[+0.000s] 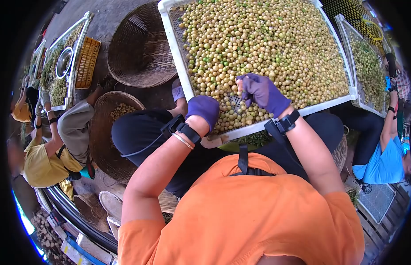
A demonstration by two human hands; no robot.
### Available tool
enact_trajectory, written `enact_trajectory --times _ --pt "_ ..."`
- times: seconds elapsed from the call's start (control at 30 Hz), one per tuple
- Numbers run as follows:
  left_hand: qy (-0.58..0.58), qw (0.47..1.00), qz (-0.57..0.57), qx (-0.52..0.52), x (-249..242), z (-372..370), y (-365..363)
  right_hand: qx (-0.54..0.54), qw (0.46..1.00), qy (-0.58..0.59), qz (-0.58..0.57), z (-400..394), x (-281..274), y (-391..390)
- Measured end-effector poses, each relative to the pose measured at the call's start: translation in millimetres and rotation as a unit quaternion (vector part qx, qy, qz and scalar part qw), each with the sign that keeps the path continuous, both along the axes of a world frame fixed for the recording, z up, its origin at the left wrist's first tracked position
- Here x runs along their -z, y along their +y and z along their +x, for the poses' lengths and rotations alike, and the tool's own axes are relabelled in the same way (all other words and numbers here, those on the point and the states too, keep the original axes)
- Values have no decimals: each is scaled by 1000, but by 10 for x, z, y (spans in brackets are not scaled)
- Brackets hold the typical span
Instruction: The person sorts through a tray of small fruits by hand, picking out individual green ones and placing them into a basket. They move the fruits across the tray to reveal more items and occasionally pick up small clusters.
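Observation:
A white mesh tray full of small round yellowish and green fruits lies across my lap. My right hand, in a purple glove, is over the near part of the fruits. Its fingers are curled together, with a pinkish tip showing at the thumb side; what they hold, if anything, is too small to name. At the tray's near left corner is my left hand, also gloved in purple, its back toward me and its fingers hidden. Between the hands, a small patch of mesh shows through the fruits.
Beside my left knee stands a woven basket with some fruits inside. Another large woven basket is farther forward. Co-workers sit on both sides, at a left tray bearing a metal bowl and a right tray.

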State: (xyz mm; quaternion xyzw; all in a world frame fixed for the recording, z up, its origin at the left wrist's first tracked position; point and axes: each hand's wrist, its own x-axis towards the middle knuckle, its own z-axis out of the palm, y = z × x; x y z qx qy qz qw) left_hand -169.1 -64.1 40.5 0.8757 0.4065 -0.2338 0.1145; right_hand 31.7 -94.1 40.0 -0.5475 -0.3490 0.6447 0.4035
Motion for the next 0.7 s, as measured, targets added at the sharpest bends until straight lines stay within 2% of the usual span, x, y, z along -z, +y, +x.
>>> enact_trajectory --times 0.03,0.07,0.1,0.13,0.17,0.2,0.23,0.27,0.33,0.4,0.43,0.47,0.5,0.53,0.57,0.6,0.63,0.67,0.7 --pt "-45 998 -26 -21 -19 -13 15 -31 997 -53 -37 2 15 46" --pt "-89 994 -52 -41 -44 -59 41 -89 975 -185 78 -28 96 71" --pt "-131 986 -78 -60 -57 -113 66 -144 920 -310 191 -81 206 83" --pt "-201 959 -139 -145 -30 -165 123 -192 833 -425 297 -119 301 94" --pt "-267 915 -197 -229 29 -219 195 -250 772 -519 268 -188 288 82" --pt "-329 856 -252 -309 -82 -219 246 -257 735 -562 281 -228 301 62" --pt "-360 748 -361 -425 -223 -258 298 -263 694 -603 292 -263 334 45" --pt "-433 656 -434 -440 -212 -332 367 -269 651 -642 303 -291 370 28" --pt "-463 571 -466 -491 -191 -347 415 -274 651 -646 290 -316 429 2" --pt "-406 707 -392 -427 -137 -218 363 -263 655 -648 286 -300 447 -12" --pt "-374 766 -349 -388 -73 -162 349 -261 677 -623 293 -250 442 -3" --pt "-281 903 -223 -238 207 -150 366 -260 698 -597 299 -182 447 0" --pt "-232 945 -172 -153 233 -83 336 -258 719 -569 305 -171 381 17" --pt "-181 974 -118 -68 265 -17 309 -227 837 -465 178 -135 308 34" --pt "-168 979 -109 -38 410 -21 283 -187 921 -340 42 -117 40 76" --pt "-185 978 -85 -36 424 -37 241 -139 965 -201 -99 -102 -105 95" --pt "-201 977 -61 -33 439 -68 171 -43 997 -7 -57 -5 50 32" --pt "-218 975 -36 -28 433 -81 123 3 991 123 -60 18 46 38" --pt "-172 984 -47 -12 421 -60 106 16 988 139 -59 28 70 53"
